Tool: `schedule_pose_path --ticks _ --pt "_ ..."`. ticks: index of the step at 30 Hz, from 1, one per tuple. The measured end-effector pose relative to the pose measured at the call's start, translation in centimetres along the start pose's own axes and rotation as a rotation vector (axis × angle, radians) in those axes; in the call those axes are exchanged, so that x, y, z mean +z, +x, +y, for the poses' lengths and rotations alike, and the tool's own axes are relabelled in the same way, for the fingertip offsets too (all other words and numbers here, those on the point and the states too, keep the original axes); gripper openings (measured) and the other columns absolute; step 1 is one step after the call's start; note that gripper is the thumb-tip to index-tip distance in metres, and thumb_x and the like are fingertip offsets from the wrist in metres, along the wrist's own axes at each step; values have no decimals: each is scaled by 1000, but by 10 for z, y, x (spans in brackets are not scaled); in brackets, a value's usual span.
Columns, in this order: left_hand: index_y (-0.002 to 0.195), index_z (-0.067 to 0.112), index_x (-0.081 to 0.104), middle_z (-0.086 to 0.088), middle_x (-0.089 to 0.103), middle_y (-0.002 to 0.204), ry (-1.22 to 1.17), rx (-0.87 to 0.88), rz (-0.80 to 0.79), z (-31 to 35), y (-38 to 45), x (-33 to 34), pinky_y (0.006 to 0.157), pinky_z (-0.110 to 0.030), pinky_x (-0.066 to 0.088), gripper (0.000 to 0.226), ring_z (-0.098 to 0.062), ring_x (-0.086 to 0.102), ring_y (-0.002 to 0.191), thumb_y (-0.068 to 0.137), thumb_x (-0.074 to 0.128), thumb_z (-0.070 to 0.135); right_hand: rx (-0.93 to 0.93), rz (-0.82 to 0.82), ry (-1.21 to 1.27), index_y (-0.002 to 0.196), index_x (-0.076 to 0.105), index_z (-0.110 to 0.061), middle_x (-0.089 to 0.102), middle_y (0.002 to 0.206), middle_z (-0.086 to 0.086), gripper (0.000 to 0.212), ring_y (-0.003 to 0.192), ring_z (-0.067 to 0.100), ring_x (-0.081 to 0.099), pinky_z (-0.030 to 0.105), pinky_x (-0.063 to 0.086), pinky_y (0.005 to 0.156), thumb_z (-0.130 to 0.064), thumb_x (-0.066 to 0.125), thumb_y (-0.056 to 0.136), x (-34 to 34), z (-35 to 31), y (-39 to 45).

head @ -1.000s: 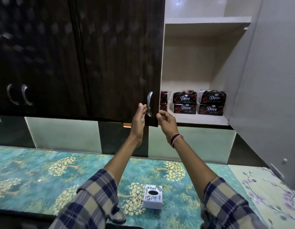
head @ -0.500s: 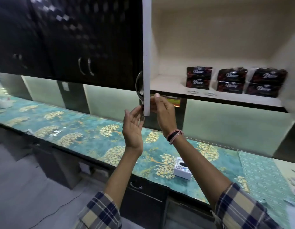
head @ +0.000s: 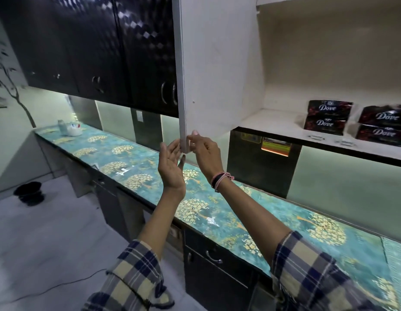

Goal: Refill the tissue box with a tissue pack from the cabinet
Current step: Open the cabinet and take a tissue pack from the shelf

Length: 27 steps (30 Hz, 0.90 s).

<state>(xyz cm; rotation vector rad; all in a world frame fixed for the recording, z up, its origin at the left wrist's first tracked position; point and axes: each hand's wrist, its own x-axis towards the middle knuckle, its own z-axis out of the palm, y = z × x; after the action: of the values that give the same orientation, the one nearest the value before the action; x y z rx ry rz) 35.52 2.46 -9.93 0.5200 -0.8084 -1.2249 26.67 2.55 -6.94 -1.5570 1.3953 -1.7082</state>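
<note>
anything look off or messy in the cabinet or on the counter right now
Nothing stands out. The Dove tissue packs sit in neat stacks of two on the cabinet shelf, the open cabinet door hangs straight between the left hand and right hand, and the counter shows no spills.

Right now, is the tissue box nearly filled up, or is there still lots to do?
Lots left. Done: the cabinet door stands open, so the Dove tissue packs on the shelf show. In hand: the left hand and right hand are at the door's bottom corner, one each side, holding no pack. Left: take a pack down and refill the box, which is out of view.
</note>
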Motion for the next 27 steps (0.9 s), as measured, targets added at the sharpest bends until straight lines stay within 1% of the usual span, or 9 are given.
schedule_pose_path --ticks 3,5,7,11,14,17,20,23,27 --pt "138 10 60 -6 66 138 -28 -5 124 -18 -1 -4 112 -40 41 59 -18 60 130 105 35 53 40 -23 49 114 77 -18 77 108 2 56 102 23 72 52 55 98 -57 39 101 -13 3 -2" --pt "137 9 60 -7 67 135 -24 -49 232 -38 -7 -11 114 -43 41 58 -19 62 128 104 38 52 66 -19 66 117 76 -17 75 117 2 52 106 21 71 50 55 100 -53 41 102 -31 7 -4" --pt "134 9 61 -11 68 134 -2 -153 240 -70 -21 -4 113 -46 44 56 -24 62 128 104 39 51 116 25 64 114 76 -16 75 119 5 49 104 18 72 49 56 99 -52 44 102 -63 18 -5" --pt "123 8 64 -20 66 133 -36 -402 40 -136 -50 56 108 -47 47 50 -33 62 127 105 39 47 240 218 19 86 80 -21 77 91 -1 45 87 15 70 52 56 92 -56 53 95 -147 46 -1" --pt "123 8 65 -17 68 131 -52 -501 -153 -163 -62 118 111 -49 46 50 -31 63 126 106 38 47 281 387 -51 77 75 -13 73 79 6 51 77 19 65 56 56 87 -56 52 91 -212 60 2" --pt "126 8 65 -15 70 129 -70 -522 -306 -168 -58 180 108 -45 49 53 -29 65 123 104 40 50 271 526 -112 78 72 -7 73 76 8 57 75 21 66 56 58 86 -58 51 92 -273 64 13" --pt "130 4 63 -18 68 130 -96 -504 -391 -163 -34 237 106 -45 49 57 -30 65 123 104 41 50 227 600 -144 76 72 -12 70 75 4 51 75 20 64 50 59 81 -57 51 89 -316 49 35" --pt "133 2 61 -17 69 127 -103 -454 -480 -152 3 292 106 -46 49 60 -30 65 122 104 40 51 130 654 -164 76 65 -16 60 75 9 39 72 22 55 41 48 69 -48 51 93 -347 21 71" --pt "128 3 63 -19 68 130 -120 -396 -545 -135 56 343 108 -45 48 56 -31 64 123 104 41 49 79 759 -281 78 65 -14 59 71 8 40 67 23 55 43 50 68 -49 52 92 -378 -1 129"
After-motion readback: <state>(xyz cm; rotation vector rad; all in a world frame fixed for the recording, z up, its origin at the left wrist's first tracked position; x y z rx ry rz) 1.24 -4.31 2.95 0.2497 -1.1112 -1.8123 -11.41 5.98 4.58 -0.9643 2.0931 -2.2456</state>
